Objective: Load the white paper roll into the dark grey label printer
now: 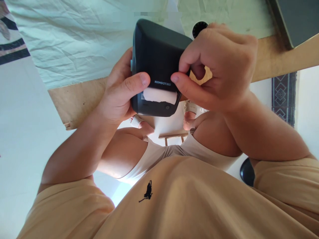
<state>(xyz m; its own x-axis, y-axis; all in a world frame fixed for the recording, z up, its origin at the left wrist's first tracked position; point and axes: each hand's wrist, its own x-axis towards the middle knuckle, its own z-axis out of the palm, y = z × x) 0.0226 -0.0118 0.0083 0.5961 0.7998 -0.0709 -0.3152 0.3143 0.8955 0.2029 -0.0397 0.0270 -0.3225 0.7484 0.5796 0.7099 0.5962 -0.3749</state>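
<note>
The tan T-shirt (174, 202) with its small black emblem fills the lower part of the head view, and pale shorts (161, 156) and bare knees show beneath the forearms. Beyond them runs the wooden surface (79, 99), most of it covered by a creased pale-green cloth (82, 43), with a dark flat panel (296, 20) at the far right corner and a round black object (199, 28) peeking out behind the knuckles. Both hands hold 1 dark label printer (157, 63) up off the surface, in front of the chest. The left hand (119, 89) is closed around the printer's left side, its thumb lying across the front face just beside the outlet slot. The right hand (219, 63) is curled at the printer's right edge, thumb tip touching the casing near the brand lettering and the forefinger bent in behind it; whether it pinches anything there I cannot tell. A white label strip (159, 95) sticks out of the slot and curls, touching the left thumb's tip on one end. As I judge it, the label has already been fed out and the printer is steadied in both hands, while the strip is not yet torn or peeled away, and neither hand has a proper grip on the paper itself.
</note>
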